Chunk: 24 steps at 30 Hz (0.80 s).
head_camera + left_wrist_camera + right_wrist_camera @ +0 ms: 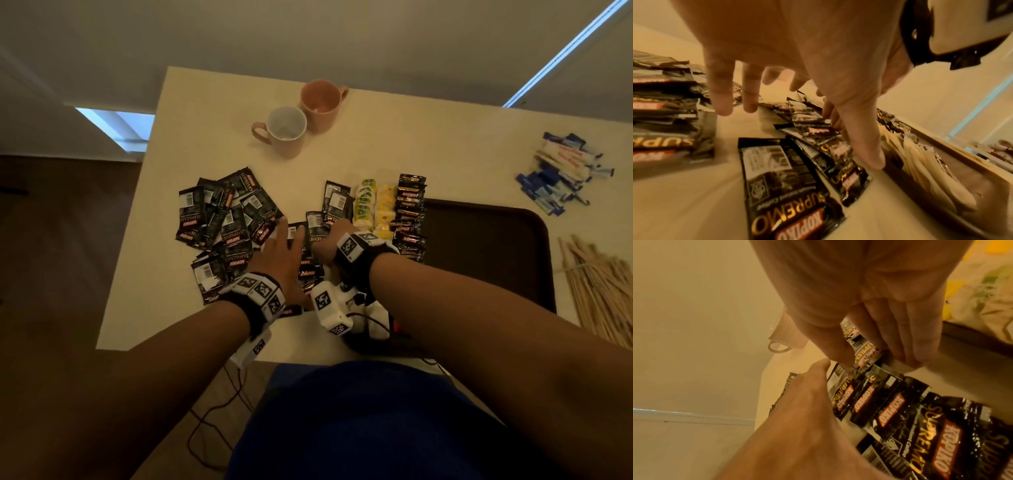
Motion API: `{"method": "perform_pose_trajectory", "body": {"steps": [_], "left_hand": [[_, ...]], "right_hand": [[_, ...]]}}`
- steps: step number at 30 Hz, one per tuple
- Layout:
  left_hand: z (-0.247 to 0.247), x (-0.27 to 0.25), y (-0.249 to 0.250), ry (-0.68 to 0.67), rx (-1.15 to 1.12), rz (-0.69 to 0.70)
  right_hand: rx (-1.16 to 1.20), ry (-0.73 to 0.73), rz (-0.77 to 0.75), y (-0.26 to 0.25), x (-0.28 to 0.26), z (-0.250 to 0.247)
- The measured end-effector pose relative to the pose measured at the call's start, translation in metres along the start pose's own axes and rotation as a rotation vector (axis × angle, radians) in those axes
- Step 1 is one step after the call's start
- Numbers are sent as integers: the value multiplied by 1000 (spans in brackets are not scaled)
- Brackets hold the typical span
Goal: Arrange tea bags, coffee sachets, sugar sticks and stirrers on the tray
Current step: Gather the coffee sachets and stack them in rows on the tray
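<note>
The left hand (284,255) is spread wide, fingers extended above the row of overlapping coffee sachets (310,246) on the table (394,137), just left of the tray (544,233). The right hand (337,233) pinches one sachet (864,356) at the row's far end between thumb and fingers. More loose sachets (222,219) lie in a pile to the left. On the tray's left side stand tea bags (375,205) and a dark sachet column (411,216). Sugar sticks (561,174) lie far right, stirrers (599,284) near right. Two mugs (301,116) stand at the far edge.

dim warm indoor light | bluish strips at head-view edges | wrist views motion-blurred, wide-angle stretched edges
</note>
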<state>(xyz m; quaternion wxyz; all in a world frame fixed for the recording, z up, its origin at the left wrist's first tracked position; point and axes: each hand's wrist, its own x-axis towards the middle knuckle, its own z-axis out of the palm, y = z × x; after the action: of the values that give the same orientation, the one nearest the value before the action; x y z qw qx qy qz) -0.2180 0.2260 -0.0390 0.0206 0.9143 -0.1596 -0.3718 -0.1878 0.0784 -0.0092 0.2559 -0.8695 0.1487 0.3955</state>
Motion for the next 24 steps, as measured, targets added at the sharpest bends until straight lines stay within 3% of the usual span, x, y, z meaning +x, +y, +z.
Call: {"method": "perform_pose_trajectory", "body": {"steps": [10,16,21,24], "left_hand": [[8,9,17,-72,138,-11],[11,11,17,-2,145,-20],[5,9,17,4,103,7],[1,6,17,12,57,17]], "right_hand": [[96,-44,82,-1,9,-2],[169,29,65,8,13,0],[172,-26,62,7,13,-1],[214,39,55,13,17,2]]}}
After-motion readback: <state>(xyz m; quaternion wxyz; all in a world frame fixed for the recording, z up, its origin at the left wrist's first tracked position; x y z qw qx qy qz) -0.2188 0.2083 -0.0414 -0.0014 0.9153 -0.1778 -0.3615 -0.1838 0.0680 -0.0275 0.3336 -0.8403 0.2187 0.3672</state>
